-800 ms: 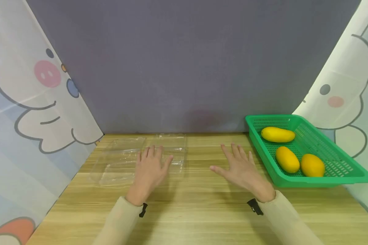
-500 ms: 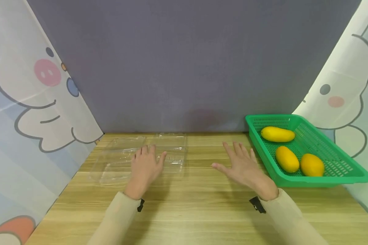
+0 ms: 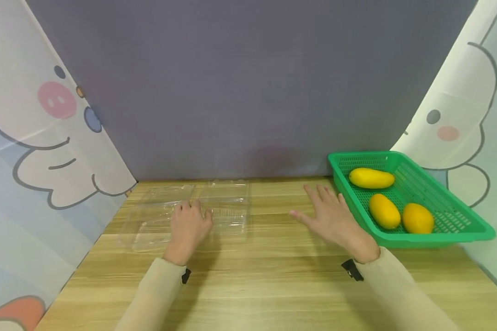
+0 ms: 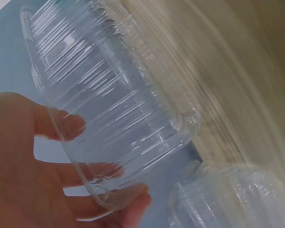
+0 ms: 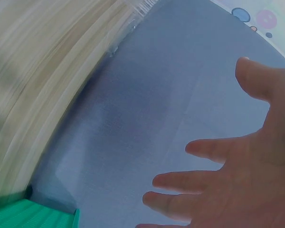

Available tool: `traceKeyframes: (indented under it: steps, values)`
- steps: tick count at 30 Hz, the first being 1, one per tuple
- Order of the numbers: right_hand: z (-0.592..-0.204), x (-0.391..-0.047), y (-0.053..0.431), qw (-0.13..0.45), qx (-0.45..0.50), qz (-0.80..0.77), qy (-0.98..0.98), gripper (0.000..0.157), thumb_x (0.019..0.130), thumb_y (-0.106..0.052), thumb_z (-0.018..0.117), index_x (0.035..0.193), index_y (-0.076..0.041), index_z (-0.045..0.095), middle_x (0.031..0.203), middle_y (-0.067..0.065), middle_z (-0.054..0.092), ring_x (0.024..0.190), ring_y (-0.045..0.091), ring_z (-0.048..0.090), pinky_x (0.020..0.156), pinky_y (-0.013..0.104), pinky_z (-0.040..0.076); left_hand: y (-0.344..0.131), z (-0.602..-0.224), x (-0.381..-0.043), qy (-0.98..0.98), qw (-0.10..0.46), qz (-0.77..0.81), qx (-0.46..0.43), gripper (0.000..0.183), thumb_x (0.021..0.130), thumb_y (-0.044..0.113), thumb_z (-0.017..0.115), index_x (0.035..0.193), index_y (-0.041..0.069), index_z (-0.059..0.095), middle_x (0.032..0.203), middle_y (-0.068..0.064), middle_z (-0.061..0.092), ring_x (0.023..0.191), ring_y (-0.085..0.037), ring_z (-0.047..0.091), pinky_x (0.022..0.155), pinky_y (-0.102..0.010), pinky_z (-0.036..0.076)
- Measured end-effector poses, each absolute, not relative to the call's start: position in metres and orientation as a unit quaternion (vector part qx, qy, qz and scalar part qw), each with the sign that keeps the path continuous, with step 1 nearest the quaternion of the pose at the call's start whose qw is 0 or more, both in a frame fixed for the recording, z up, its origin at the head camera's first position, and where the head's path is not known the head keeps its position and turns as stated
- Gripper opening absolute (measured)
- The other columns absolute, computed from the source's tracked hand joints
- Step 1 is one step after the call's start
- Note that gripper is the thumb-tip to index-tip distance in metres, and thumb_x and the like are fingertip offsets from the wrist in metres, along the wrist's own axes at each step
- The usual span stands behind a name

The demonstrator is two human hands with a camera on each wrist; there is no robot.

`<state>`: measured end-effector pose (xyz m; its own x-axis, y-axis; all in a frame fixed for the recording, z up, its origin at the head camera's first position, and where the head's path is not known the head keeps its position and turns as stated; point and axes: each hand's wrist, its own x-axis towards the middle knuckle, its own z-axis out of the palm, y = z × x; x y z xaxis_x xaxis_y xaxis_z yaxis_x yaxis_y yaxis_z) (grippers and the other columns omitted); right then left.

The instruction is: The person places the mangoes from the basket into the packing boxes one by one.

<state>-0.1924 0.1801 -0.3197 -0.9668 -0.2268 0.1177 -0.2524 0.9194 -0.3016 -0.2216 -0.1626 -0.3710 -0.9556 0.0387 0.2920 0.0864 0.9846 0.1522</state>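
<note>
One clear plastic container (image 3: 228,212) is lying at seven o'clock on the surface (image 3: 252,285), probably light, flexible, slippery, best held by its rim; left hand (image 3: 188,226) is sitting alongside, fingers bent, grip undeterminable; right hand (image 3: 330,219), four o'clock, is hovering, fingers apart.

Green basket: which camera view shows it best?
The head view: the green basket shows whole, with three yellow fruits inside. The right wrist view catches only part, at lower left; the left wrist shows none.
</note>
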Motion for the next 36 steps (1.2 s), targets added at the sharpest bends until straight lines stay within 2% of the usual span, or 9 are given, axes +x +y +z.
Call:
traceKeyframes:
  steps: [12, 17, 21, 24, 28, 30, 31, 33, 36]
  values:
    - [-0.307, -0.196, 0.192, 0.039, 0.113, 0.160, -0.980, 0.091, 0.100, -0.067, 0.041, 0.161, -0.003, 0.022, 0.161, 0.035, 0.014, 0.147, 0.056, 0.012, 0.115, 0.074, 0.007, -0.176, -0.374, -0.226, -0.983, 0.106, -0.152, -0.014, 0.030, 0.089, 0.005, 0.042, 0.091, -0.019, 0.061, 0.106, -0.040, 0.058, 0.107, -0.054, 0.055, 0.103, -0.061, 0.042]
    - [-0.303, -0.196, 0.197, 0.026, 0.111, 0.169, -0.979, 0.091, 0.101, -0.066, 0.042, 0.161, -0.001, 0.020, 0.161, 0.035, 0.012, 0.148, 0.056, 0.010, 0.114, 0.075, 0.007, -0.177, -0.372, -0.228, -0.979, 0.094, -0.180, -0.004, 0.019, 0.086, 0.002, 0.047, 0.070, -0.004, 0.054, 0.098, -0.035, 0.055, 0.094, -0.049, 0.054, 0.087, -0.060, 0.048]
    - [-0.299, -0.197, 0.202, 0.021, 0.109, 0.172, -0.979, 0.091, 0.100, -0.067, 0.041, 0.161, -0.001, 0.020, 0.161, 0.036, 0.014, 0.148, 0.055, 0.011, 0.113, 0.076, 0.008, -0.178, -0.372, -0.230, -0.971, 0.068, -0.228, -0.002, 0.017, 0.084, 0.000, 0.049, 0.073, -0.008, 0.059, 0.110, -0.042, 0.053, 0.084, -0.045, 0.054, 0.070, -0.054, 0.053]
    - [-0.297, -0.198, 0.206, 0.018, 0.106, 0.170, -0.980, 0.092, 0.100, -0.068, 0.040, 0.161, -0.001, 0.020, 0.160, 0.037, 0.015, 0.148, 0.055, 0.012, 0.113, 0.076, 0.008, -0.179, -0.374, -0.232, -0.965, 0.042, -0.257, -0.007, 0.025, 0.083, -0.003, 0.049, 0.096, -0.019, 0.063, 0.123, -0.046, 0.049, 0.087, -0.043, 0.054, 0.071, -0.051, 0.053]
    - [-0.296, -0.200, 0.211, 0.015, 0.103, 0.170, -0.980, 0.092, 0.100, -0.068, 0.040, 0.160, -0.001, 0.021, 0.160, 0.037, 0.016, 0.147, 0.055, 0.013, 0.113, 0.076, 0.008, -0.180, -0.376, -0.235, -0.957, 0.018, -0.288, -0.010, 0.047, 0.088, -0.001, 0.051, 0.127, -0.026, 0.050, 0.133, -0.046, 0.044, 0.114, -0.055, 0.051, 0.094, -0.062, 0.050]
    - [-0.295, -0.200, 0.214, 0.012, 0.103, 0.172, -0.980, 0.091, 0.101, -0.066, 0.041, 0.160, 0.000, 0.021, 0.160, 0.037, 0.016, 0.147, 0.056, 0.012, 0.113, 0.076, 0.008, -0.181, -0.376, -0.235, -0.954, 0.012, -0.300, -0.010, 0.048, 0.091, 0.003, 0.053, 0.130, -0.025, 0.048, 0.132, -0.044, 0.047, 0.119, -0.057, 0.050, 0.099, -0.064, 0.047]
    - [-0.293, -0.201, 0.216, 0.011, 0.103, 0.173, -0.979, 0.091, 0.101, -0.066, 0.041, 0.160, 0.000, 0.020, 0.159, 0.037, 0.017, 0.147, 0.056, 0.012, 0.113, 0.077, 0.008, -0.181, -0.376, -0.236, -0.952, 0.011, -0.306, -0.008, 0.048, 0.092, 0.004, 0.053, 0.130, -0.025, 0.048, 0.129, -0.042, 0.051, 0.117, -0.054, 0.053, 0.098, -0.063, 0.048]
    - [-0.290, -0.201, 0.221, 0.008, 0.103, 0.174, -0.979, 0.091, 0.101, -0.065, 0.042, 0.160, 0.001, 0.020, 0.159, 0.038, 0.016, 0.146, 0.057, 0.012, 0.113, 0.076, 0.009, -0.182, -0.376, -0.237, -0.948, 0.004, -0.319, -0.007, 0.048, 0.090, 0.003, 0.051, 0.130, -0.024, 0.049, 0.110, -0.035, 0.061, 0.092, -0.042, 0.063, 0.083, -0.052, 0.057]
    - [-0.284, -0.202, 0.229, 0.002, 0.102, 0.170, -0.980, 0.093, 0.101, -0.066, 0.041, 0.160, 0.002, 0.018, 0.159, 0.039, 0.015, 0.146, 0.058, 0.012, 0.113, 0.075, 0.011, -0.184, -0.376, -0.238, -0.941, -0.016, -0.339, -0.002, 0.049, 0.088, 0.002, 0.048, 0.132, -0.021, 0.048, 0.078, -0.016, 0.060, 0.058, -0.019, 0.050, 0.056, -0.033, 0.048]
